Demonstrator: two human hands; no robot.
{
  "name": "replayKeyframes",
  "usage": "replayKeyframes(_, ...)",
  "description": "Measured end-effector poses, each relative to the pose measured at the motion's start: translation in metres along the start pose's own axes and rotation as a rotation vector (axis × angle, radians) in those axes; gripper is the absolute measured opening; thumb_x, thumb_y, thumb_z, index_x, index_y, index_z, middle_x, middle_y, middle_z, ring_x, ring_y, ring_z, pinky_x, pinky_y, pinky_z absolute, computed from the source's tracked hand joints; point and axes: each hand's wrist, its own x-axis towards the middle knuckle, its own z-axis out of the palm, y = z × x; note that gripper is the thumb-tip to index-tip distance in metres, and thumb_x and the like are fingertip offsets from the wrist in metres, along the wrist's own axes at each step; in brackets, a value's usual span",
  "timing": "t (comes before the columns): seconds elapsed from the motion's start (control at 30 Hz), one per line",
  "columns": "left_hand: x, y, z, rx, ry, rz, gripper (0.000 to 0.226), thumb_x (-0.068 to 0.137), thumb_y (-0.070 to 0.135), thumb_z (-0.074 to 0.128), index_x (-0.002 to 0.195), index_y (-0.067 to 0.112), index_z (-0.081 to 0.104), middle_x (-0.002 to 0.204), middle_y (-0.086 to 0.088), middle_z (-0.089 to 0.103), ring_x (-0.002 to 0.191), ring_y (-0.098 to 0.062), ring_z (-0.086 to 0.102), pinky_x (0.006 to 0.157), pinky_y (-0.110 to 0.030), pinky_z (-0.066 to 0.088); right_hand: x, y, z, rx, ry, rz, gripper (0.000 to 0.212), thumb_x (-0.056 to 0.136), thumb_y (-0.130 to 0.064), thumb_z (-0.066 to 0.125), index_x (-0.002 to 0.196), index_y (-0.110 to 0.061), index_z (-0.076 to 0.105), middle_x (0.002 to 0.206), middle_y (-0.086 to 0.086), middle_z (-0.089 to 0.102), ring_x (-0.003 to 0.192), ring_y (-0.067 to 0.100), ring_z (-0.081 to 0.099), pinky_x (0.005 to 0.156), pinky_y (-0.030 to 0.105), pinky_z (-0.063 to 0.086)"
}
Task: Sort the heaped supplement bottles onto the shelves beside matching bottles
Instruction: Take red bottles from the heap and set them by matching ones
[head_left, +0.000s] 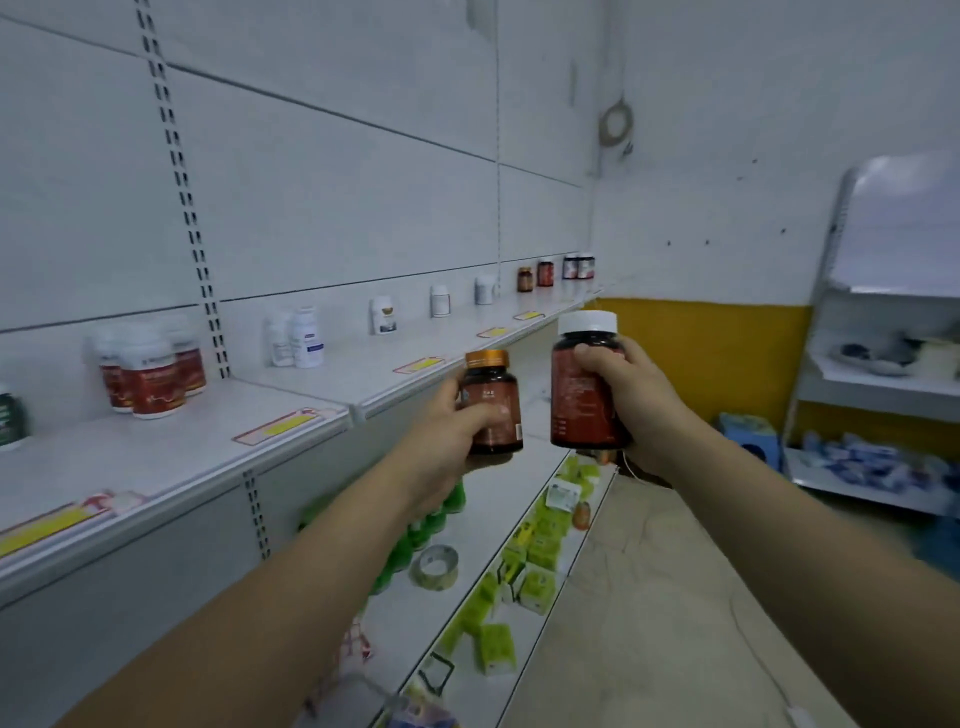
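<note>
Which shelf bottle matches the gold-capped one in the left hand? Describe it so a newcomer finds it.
Follow the long white upper shelf toward its far end by the room's corner. In the last group there, before the twin white-capped bottles, stands a small amber bottle. It is the shortest of the dark ones and appears to share the copper-gold cap of the bottle gripped by the left hand.

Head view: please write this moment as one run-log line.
left hand: holds gold-capped bottle | right hand: holds white-capped bottle | both raised before upper shelf | none placed yet
</note>
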Motion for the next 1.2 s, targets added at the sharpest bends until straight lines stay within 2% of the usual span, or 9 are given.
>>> replayKeyframes(0.2, 0.133, -0.044, 0.109, -0.062, -0.129, -0.047, 0.049, 0.089, -0.008, 0.037, 0.129, 0.020, 0.039, 0.101, -0.012, 0.056, 0.086, -0.027, 0.056, 0.081, -0.045, 0.050, 0.107, 0.010, -0.128, -0.030, 0.009, 0.044, 0.052, 0.083, -0.046, 0.067, 0.125, -0.023, 0.048, 0.110, 0.009, 0.065, 0.095, 0.029, 0.068, 0.079, 0.049, 0.057)
replayKeyframes(0.33, 0.211, -0.058, 0.167, -0.116, -0.157, -0.063, 0.054, 0.089, -0.008, 0.037, 0.133, 0.022, 0.038, 0.106, -0.015, 0.055, 0.089, -0.030, 0.057, 0.080, -0.046, 0.051, 0.174, 0.009, -0.198, 0.029, -0.016, 0.066, 0.040, 0.084, -0.032, 0.067, 0.120, -0.021, 0.051, 0.108, 0.013, 0.066, 0.089, 0.030, 0.068, 0.068, 0.043, 0.056)
replayKeyframes(0.43, 0.268, -0.069, 0.192, -0.111, -0.147, -0.058, 0.056, 0.089, -0.008, 0.039, 0.133, 0.025, 0.034, 0.110, -0.015, 0.055, 0.093, -0.032, 0.059, 0.083, -0.048, 0.052, 0.224, 0.013, -0.238, 0.105, -0.039, 0.123, 0.033, 0.090, -0.035, 0.055, 0.117, -0.015, 0.053, 0.108, 0.018, 0.064, 0.095, 0.035, 0.065, 0.077, 0.047, 0.056)
replayKeyframes(0.53, 0.329, -0.086, 0.209, -0.093, -0.138, -0.050, 0.056, 0.089, -0.007, 0.041, 0.133, 0.026, 0.033, 0.111, -0.015, 0.055, 0.095, -0.033, 0.061, 0.085, -0.049, 0.052, 0.278, 0.027, -0.268, 0.189, 0.000, 0.140, 0.029, 0.092, -0.034, 0.048, 0.110, -0.012, 0.054, 0.102, 0.016, 0.063, 0.096, 0.035, 0.063, 0.087, 0.049, 0.051)
replayKeyframes(0.67, 0.428, -0.117, 0.224, -0.057, -0.146, -0.025, 0.055, 0.089, -0.006, 0.044, 0.133, 0.026, 0.036, 0.111, -0.015, 0.056, 0.093, -0.031, 0.062, 0.087, -0.049, 0.053, 0.365, 0.055, -0.294, 0.179, -0.009, 0.138, 0.028, 0.091, -0.032, 0.049, 0.110, -0.012, 0.055, 0.088, 0.008, 0.065, 0.079, 0.025, 0.065, 0.072, 0.040, 0.054)
replayKeyframes(0.83, 0.571, -0.144, 0.235, -0.075, -0.155, 0.011, 0.054, 0.088, -0.006, 0.048, 0.131, 0.026, 0.041, 0.114, -0.018, 0.057, 0.095, -0.034, 0.062, 0.078, -0.044, 0.054, 0.496, 0.080, -0.321, -0.012, 0.015, 0.052, 0.030, 0.082, -0.024, 0.069, 0.110, -0.022, 0.057, 0.099, 0.010, 0.069, 0.084, 0.027, 0.069, 0.072, 0.042, 0.056)
replayKeyframes(1.07, 0.746, -0.151, 0.274, -0.049, -0.134, 0.009, 0.057, 0.085, -0.011, 0.048, 0.129, 0.023, 0.040, 0.111, -0.013, 0.055, 0.094, -0.030, 0.061, 0.080, -0.045, 0.056, 0.666, 0.090, -0.374, -0.056, 0.062, 0.000, 0.049, 0.076, -0.023, 0.076, 0.118, -0.020, 0.052, 0.110, 0.014, 0.066, 0.094, 0.032, 0.068, 0.078, 0.047, 0.057)
replayKeyframes(1.13, 0.786, -0.158, 0.282, 0.000, -0.102, 0.024, 0.057, 0.083, -0.013, 0.051, 0.128, 0.021, 0.038, 0.111, -0.012, 0.053, 0.093, -0.028, 0.060, 0.082, -0.047, 0.056, 0.714, 0.096, -0.386, -0.079, 0.053, -0.020, 0.048, 0.079, -0.028, 0.073, 0.121, -0.018, 0.051, 0.110, 0.012, 0.066, 0.092, 0.028, 0.068, 0.074, 0.041, 0.057)
replayKeyframes(1.2, 0.827, -0.166, 0.288, 0.042, -0.048, 0.044, 0.059, 0.082, -0.013, 0.053, 0.128, 0.020, 0.036, 0.113, -0.012, 0.053, 0.095, -0.027, 0.060, 0.087, -0.050, 0.053, 0.762, 0.103, -0.396, -0.027, -0.013, 0.023, 0.035, 0.089, -0.032, 0.059, 0.121, -0.016, 0.052, 0.102, 0.009, 0.068, 0.087, 0.024, 0.068, 0.071, 0.037, 0.055)
